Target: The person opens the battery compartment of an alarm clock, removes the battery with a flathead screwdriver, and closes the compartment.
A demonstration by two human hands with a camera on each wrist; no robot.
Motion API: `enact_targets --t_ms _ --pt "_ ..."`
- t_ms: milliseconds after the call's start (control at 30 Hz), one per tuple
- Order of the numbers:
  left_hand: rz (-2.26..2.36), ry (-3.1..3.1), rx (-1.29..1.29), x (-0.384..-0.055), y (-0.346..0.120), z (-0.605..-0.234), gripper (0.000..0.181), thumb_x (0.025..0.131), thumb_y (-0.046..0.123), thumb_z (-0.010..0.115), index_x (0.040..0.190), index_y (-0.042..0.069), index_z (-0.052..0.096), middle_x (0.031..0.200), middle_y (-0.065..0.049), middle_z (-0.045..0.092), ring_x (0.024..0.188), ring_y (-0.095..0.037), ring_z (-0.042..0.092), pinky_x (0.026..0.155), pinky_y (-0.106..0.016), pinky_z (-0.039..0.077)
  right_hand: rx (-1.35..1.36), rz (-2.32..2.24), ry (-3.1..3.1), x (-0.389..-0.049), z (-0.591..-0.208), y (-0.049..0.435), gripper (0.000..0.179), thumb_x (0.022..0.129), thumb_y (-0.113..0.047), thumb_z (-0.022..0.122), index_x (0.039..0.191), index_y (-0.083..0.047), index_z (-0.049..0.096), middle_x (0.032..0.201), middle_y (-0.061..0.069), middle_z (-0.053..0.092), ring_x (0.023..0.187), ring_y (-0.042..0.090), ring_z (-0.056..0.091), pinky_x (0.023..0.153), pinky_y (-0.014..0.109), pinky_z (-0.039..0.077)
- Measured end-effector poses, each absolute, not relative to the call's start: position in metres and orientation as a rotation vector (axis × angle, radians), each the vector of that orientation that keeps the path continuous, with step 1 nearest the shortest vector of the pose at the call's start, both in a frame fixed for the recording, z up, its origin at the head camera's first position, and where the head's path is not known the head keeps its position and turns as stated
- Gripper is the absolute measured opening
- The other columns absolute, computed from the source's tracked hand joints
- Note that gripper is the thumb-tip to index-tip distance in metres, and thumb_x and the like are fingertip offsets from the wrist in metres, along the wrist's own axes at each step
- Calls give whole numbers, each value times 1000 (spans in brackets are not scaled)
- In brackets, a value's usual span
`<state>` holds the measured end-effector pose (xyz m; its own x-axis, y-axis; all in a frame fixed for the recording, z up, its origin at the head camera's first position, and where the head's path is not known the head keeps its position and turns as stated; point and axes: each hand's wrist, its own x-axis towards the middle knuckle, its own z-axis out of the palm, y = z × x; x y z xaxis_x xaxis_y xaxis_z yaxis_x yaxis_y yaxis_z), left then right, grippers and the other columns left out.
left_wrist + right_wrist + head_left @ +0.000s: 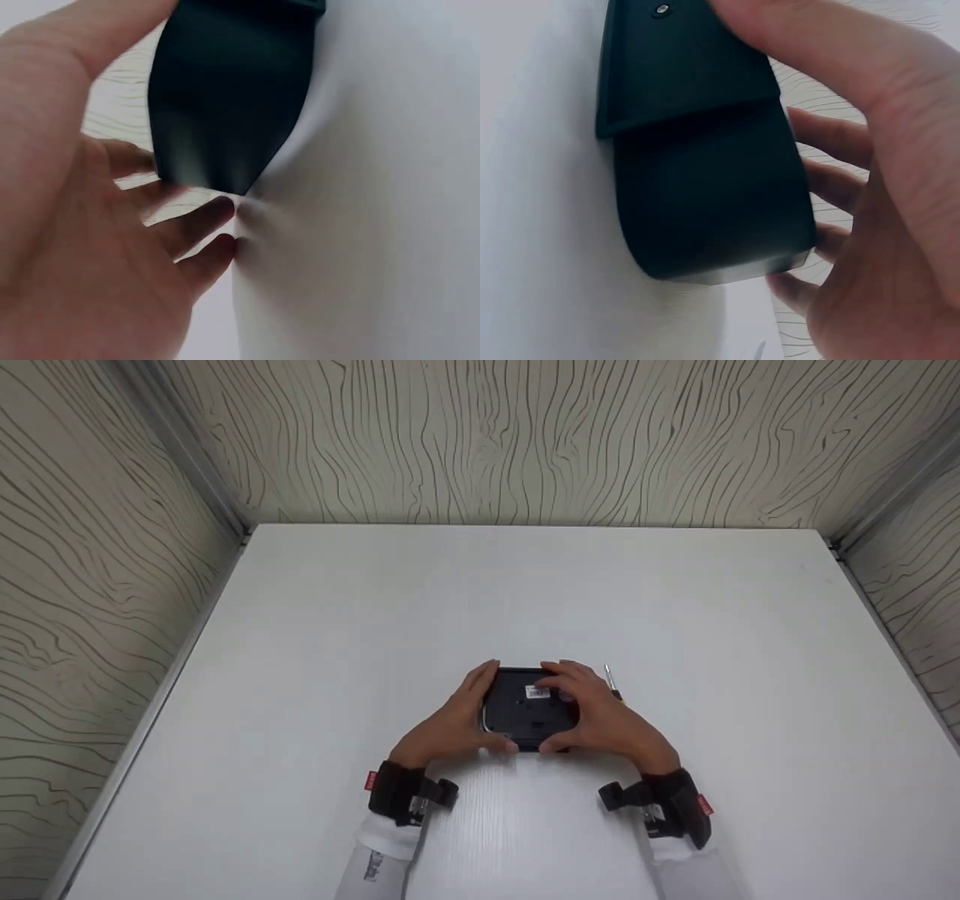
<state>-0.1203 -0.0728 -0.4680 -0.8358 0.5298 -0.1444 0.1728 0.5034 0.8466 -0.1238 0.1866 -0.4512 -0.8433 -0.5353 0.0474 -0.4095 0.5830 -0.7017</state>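
A flat black device (517,712) with rounded corners lies between my hands, over the white table. Its upward face carries a white barcode label (537,691) and small holes. My left hand (452,724) holds its left end, the thumb along the near edge and the fingers around the far side. At the opposite end, my right hand (604,721) grips it, one finger bent over the face beside the label. In the right wrist view the black casing (712,187) looks thick, with a stepped edge and a small screw (662,10). Its kind cannot be made out.
A screwdriver (610,679) lies just right of my right hand, metal shaft pointing away, its handle partly hidden by the hand. The white table (375,607) runs back to a wood-grain patterned wall (495,442), with similar panels at both sides.
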Motion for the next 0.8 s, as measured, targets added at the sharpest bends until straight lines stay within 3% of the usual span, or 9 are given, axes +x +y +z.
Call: enact_targets --t_ms 100,233,633,800 --pt "1250 2384 575 -119 -71 -468 119 73 48 82 158 21 3 164 2 4 151 -21 14 118 -45 28 -812 -1096 2694 -123 -449 184 62 70 -41 86 123 -18 63 150 7 45 143 34 34 112 58 33" --pt "1253 2391 541 -119 -70 -468 119 72 49 82 158 21 5 164 4 6 150 -19 17 117 -44 30 -890 -1068 2774 -123 -447 181 42 77 -30 83 113 -14 68 142 12 52 134 33 46 108 52 40" --pt "1263 2388 526 -120 -68 -467 116 72 44 84 158 21 9 163 8 10 146 -15 24 117 -42 30 -957 -766 2937 -115 -435 169 19 77 -24 83 91 -17 74 113 3 66 126 30 53 106 49 44" --pt "1257 2401 536 -120 -68 -468 116 71 47 83 158 21 10 162 7 12 145 -16 26 117 -42 31 -1007 -743 2953 -114 -435 167 14 75 -21 84 85 -16 76 105 2 68 126 34 54 105 52 44"
